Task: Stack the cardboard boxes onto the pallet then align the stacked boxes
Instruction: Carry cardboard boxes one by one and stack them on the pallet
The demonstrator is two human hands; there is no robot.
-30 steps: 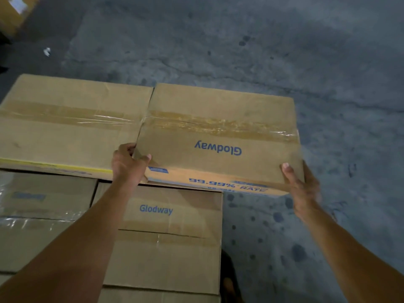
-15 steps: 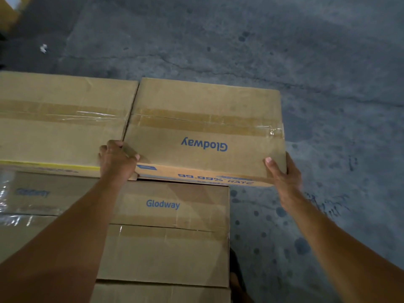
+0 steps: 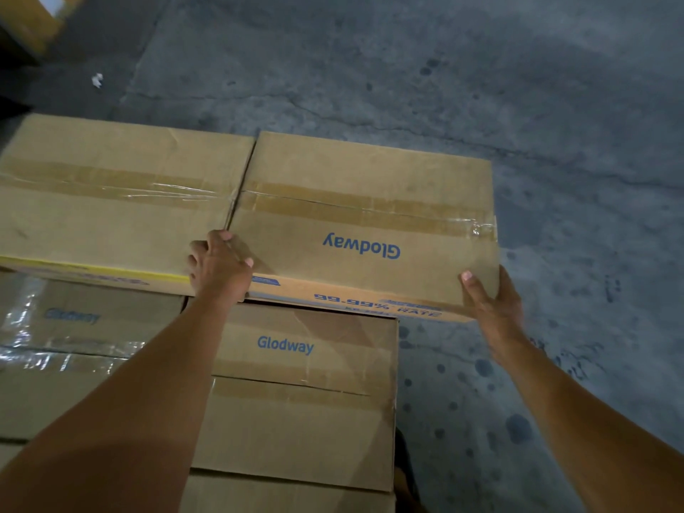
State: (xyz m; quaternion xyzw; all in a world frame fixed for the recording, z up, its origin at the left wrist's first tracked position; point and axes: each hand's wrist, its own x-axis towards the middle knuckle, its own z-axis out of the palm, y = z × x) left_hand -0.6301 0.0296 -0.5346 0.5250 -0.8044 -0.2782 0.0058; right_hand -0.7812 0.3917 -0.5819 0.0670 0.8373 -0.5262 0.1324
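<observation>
Head view, looking down over a stack of cardboard boxes.

With the left hand (image 3: 218, 268), grips the near left corner of the top right box (image 3: 362, 201): thumb flat on the top face, fingers curled down into the narrow seam against the neighbouring box (image 3: 111, 201). With the right hand (image 3: 492, 301), clasps the near right corner of the same box: thumb laid on the top face, palm against the right side, other fingers wrapped round that side and mostly out of sight.

Held thus at both ends of its near edge, with the whole body of the box stretching away from the grip towards the far side. Lies in the top layer, roughly level, left side just beside the neighbouring box, the two top faces about flush. Carries brown tape across the middle and a blue "Glodway" print, upside down from here, plus blue lettering along the near side face.

Sits above the lower box (image 3: 296, 401), printed "Glodway" right way up, and juts past that box's right edge over the concrete floor (image 3: 481, 87). Cannot tell whether fully set down or held slightly clear at the near edge.

Left of the lower box, under the neighbour, a glossy-taped box (image 3: 66, 338). Far off at upper left, a small white scrap (image 3: 97, 80) and a blurred carton (image 3: 29, 20).
</observation>
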